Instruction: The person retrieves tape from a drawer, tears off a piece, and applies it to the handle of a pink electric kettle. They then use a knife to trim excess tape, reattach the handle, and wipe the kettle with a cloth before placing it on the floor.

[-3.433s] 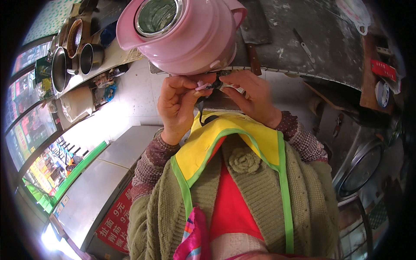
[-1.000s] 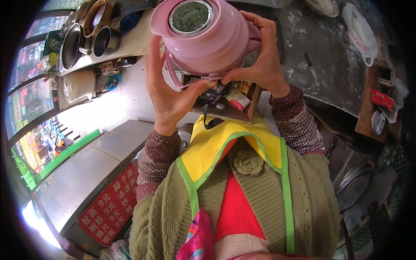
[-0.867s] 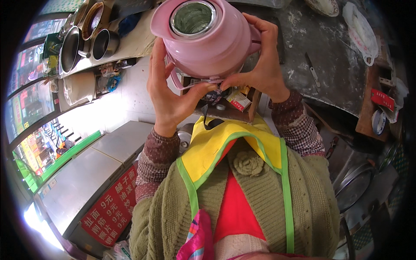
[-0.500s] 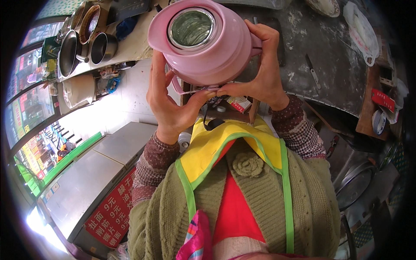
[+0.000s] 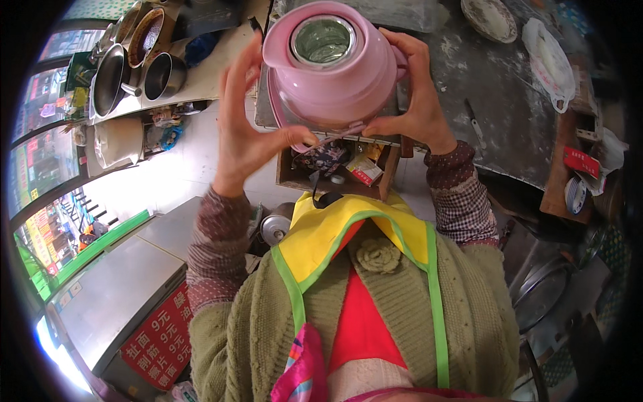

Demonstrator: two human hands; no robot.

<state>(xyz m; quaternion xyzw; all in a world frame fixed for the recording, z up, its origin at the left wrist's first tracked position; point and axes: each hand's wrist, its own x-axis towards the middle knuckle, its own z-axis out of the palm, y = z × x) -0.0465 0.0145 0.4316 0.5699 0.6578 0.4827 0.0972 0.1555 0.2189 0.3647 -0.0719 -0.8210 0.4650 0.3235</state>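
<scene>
A pink thermos jug (image 5: 338, 84) stands upright at the dark worktop's near edge, its wide mouth uncovered and showing a silvery inner liner. Whether its base rests on the worktop is hidden. My right hand (image 5: 418, 94) grips the jug's right side, fingers by the back handle and thumb at the lower front. A thin pink carrying handle (image 5: 280, 110) hangs down around the jug's left and front. My left hand (image 5: 244, 127) is open beside the jug, fingers raised and spread away from its wall. Its thumb tip is close to the carrying handle; contact is unclear.
Below the jug, an open wooden drawer (image 5: 295, 175) holds small packets. Pans (image 5: 110, 80) stand on the counter at far left. On the flour-dusted worktop (image 5: 495, 87) lie a knife (image 5: 475, 123), a patterned plate (image 5: 489, 19) and a white plastic bag (image 5: 549, 63).
My left hand has come off the jug's left side and moved left, its fingers spreading. The jug appears slightly farther right and up in view. My right hand keeps its grip.
</scene>
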